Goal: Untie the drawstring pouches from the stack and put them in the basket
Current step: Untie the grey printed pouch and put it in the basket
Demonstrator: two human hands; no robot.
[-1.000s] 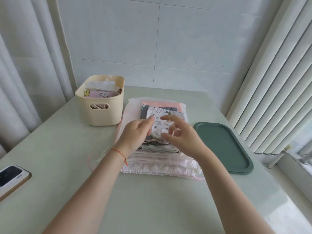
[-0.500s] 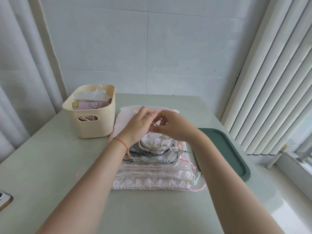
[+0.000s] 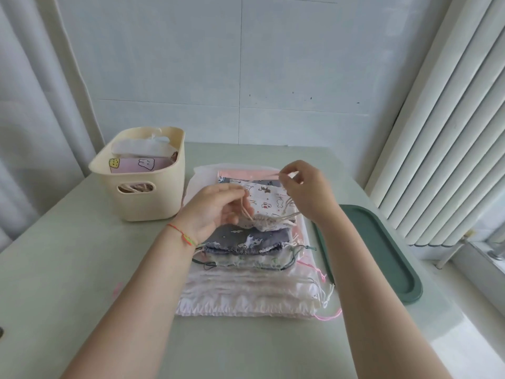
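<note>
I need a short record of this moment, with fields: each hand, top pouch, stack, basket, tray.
left hand: pinches a cord of the top pouch
right hand: pinches another cord, raised
top pouch: white, animal print, on the stack
stack: pouches on the table, between basket and tray
basket: cream, left of the stack, holds pouches
tray: green, right of the stack

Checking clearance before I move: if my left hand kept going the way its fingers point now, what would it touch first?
Probably the white animal-print pouch atop the stack: the left hand points right, across it, toward the right hand. Depth is unclear.
</note>
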